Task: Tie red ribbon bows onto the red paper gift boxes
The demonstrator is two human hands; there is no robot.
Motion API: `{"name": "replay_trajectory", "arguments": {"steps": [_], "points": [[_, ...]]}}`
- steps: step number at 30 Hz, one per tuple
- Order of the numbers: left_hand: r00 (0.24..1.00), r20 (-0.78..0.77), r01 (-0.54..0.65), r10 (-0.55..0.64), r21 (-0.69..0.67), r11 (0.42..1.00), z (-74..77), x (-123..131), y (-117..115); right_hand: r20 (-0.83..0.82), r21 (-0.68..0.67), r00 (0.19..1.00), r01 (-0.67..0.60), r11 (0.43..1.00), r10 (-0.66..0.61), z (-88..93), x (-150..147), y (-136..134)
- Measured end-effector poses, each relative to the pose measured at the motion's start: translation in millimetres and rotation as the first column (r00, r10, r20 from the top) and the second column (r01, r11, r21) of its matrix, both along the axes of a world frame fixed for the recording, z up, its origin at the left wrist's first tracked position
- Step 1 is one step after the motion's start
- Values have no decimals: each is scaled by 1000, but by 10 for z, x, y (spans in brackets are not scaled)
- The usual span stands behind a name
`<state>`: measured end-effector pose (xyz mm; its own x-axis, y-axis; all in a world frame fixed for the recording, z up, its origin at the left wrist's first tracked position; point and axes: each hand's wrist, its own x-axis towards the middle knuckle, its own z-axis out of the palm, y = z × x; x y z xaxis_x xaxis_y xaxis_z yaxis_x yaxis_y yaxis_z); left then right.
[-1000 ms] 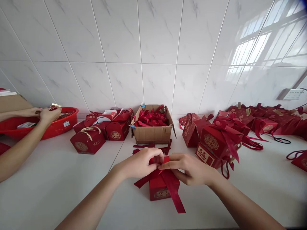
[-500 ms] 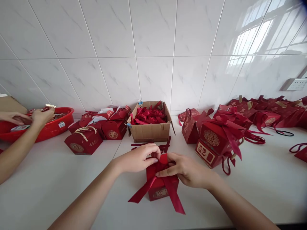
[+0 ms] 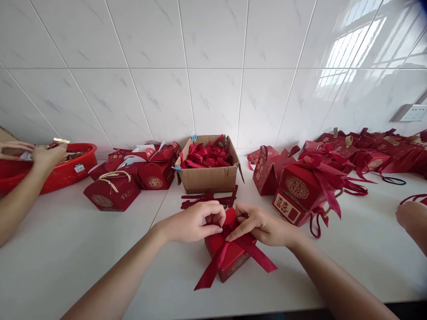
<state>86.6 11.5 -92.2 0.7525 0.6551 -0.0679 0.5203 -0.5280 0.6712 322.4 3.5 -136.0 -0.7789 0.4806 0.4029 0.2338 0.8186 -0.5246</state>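
A small red gift box [image 3: 235, 260] stands on the table close in front of me. A red satin ribbon [image 3: 210, 272] lies over its top, one tail falling to the front left, the other to the right. My left hand [image 3: 203, 221], fingers curled, pinches the ribbon at the top of the box. My right hand [image 3: 258, 226] grips the ribbon from the other side, its index finger pressed on the crossing. The exact hold of both sets of fingertips is partly hidden.
Behind the box are a cardboard carton [image 3: 209, 179] of red ribbons and loose dark red strips [image 3: 196, 202]. Red boxes [image 3: 111, 195] stand left, ribboned ones [image 3: 298, 186] right. Other people's hands work at a red basin [image 3: 71, 171] and at the right edge [image 3: 412, 218].
The gift box has turned on the table, and its ribbon tails have swung to the right. Another person's hand has come into view at the right edge. The view has shifted slightly.
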Motion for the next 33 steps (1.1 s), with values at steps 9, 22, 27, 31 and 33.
{"name": "replay_trajectory", "arguments": {"steps": [9,22,27,31,33], "points": [[999,32,25,-25,-7,1000,-89,25,41,-21,-34,999,-28,999,27,21,-5,-71],[979,193,-65,65,-6,998,-318,-73,67,143,15,990,9,1000,-11,95,1,-161],[960,249,-127,125,-6,992,-380,-3,41,127,9,992,15,1000,-16,74,5,-161],[867,413,-307,278,6,952,-467,138,-36,91,-12,996,9,1000,-8,58,8,-154],[835,461,-348,301,19,937,-479,195,-83,83,-16,997,13,1000,-11,50,8,-148]]}}
